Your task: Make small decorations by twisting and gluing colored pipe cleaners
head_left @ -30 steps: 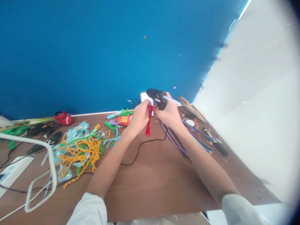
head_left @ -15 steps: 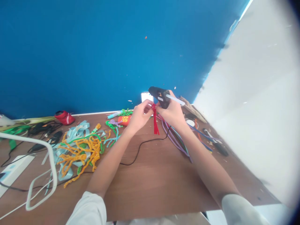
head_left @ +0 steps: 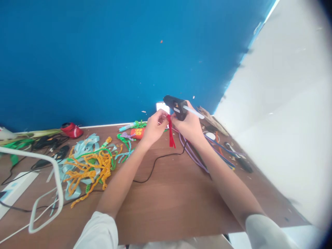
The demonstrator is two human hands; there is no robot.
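Between my hands hangs a bundle of red pipe cleaners (head_left: pixel 171 136), its loose ends pointing down over the table. My left hand (head_left: pixel 155 127) pinches its top from the left, fingers closed. My right hand (head_left: pixel 191 124) is wrapped round a black hot glue gun (head_left: pixel 176 105) whose nozzle points up and left; its thumb and finger also meet the red bundle's top. A white glue stick (head_left: pixel 194 112) sticks out of the gun's back. The gun's black cord (head_left: pixel 160 157) runs down onto the table. Behind my hands a lit phone (head_left: pixel 162 106) leans at the wall.
To the left lie orange fuzzy stems (head_left: pixel 90 173) tangled with pale blue ribbon (head_left: pixel 88 145). A white frame (head_left: pixel 60 190) and a power strip (head_left: pixel 17 190) are at the far left. Purple stems (head_left: pixel 193 154) and a dark-handled tool (head_left: pixel 243 163) lie right. The blue wall (head_left: pixel 129 62) bounds the table.
The glue gun and my right hand have shifted slightly left. The red bundle has moved a little left with my fingers. My left hand stays nearly where it was.
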